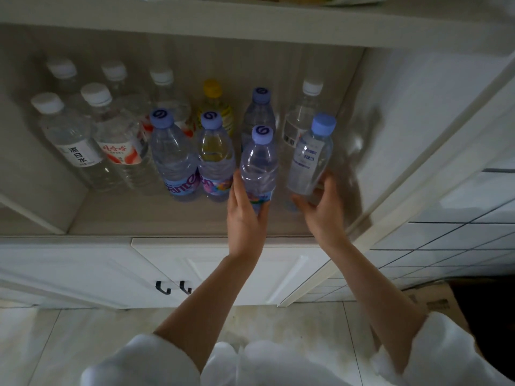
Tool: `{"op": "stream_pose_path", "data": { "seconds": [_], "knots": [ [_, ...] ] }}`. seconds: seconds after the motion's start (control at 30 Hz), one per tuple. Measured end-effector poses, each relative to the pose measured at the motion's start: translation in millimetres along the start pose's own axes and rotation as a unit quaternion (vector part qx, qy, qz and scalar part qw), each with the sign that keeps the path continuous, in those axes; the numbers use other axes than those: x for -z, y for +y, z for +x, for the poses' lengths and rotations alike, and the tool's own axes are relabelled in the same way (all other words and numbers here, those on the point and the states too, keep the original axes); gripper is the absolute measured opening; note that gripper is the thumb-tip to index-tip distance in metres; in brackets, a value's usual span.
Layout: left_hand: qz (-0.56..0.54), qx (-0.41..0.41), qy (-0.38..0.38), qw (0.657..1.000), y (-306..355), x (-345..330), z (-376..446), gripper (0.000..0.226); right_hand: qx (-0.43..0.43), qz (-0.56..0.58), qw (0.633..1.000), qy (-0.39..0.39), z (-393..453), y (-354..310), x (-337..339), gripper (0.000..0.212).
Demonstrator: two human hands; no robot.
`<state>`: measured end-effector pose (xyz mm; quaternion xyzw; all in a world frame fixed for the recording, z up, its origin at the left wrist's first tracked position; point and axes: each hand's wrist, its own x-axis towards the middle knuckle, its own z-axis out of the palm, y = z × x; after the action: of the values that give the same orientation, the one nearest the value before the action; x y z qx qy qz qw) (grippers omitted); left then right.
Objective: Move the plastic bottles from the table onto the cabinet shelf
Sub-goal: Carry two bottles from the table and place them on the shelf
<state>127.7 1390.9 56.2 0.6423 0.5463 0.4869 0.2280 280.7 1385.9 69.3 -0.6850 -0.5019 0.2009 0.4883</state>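
- Left hand (245,215): gripped the purple-capped bottle (259,168) low on its body, upright on the cabinet shelf (145,215).
- Right hand (323,210): fingers curled around the base of the blue-capped bottle (310,160), tilted.
- Other bottles (117,129): stood in rows behind.

Shelf front: bare strip of the shelf (156,218) before the bottles, wide at the left, open to reach.
Left and middle: white-capped bottles (92,140) and purple-capped bottles (192,160) stand packed together, leaving no gap to pass.
Right wall: the cabinet side (395,129) closes that flank; a narrow lane runs beside the tilted bottle (310,160).
Overhead: the upper shelf edge (250,26) limits entry from above.
Right front: the open door (434,174) juts out.
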Motion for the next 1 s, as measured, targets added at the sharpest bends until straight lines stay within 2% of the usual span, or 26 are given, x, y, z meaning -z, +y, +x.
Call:
{"op": "stream_pose_path", "data": {
  "seconds": [0.5, 0.63, 0.77, 0.9, 1.0],
  "knots": [
    [0.004, 0.02, 0.01, 1.0, 1, -24, 23, 0.088, -0.025, -0.033, 0.999, -0.002, 22, 0, -14, 0.064],
    [0.011, 0.051, 0.004, 0.999, 8, -21, 22, 0.092, -0.046, -0.029, 0.998, -0.01, 16, -3, -15, 0.065],
    [0.02, 0.095, -0.055, 0.994, 5, -12, 16, 0.094, -0.059, -0.043, 0.997, 0.007, -3, -6, -15, 0.061],
    [0.005, 0.072, -0.086, 0.994, -4, 12, 0, 0.088, -0.084, -0.023, 0.996, 0.024, -32, -15, -18, 0.056],
    [-0.029, 0.063, -0.101, 0.992, -5, 29, -13, 0.078, -0.053, -0.032, 0.998, 0.022, -58, -22, -21, 0.046]
  ]
}}
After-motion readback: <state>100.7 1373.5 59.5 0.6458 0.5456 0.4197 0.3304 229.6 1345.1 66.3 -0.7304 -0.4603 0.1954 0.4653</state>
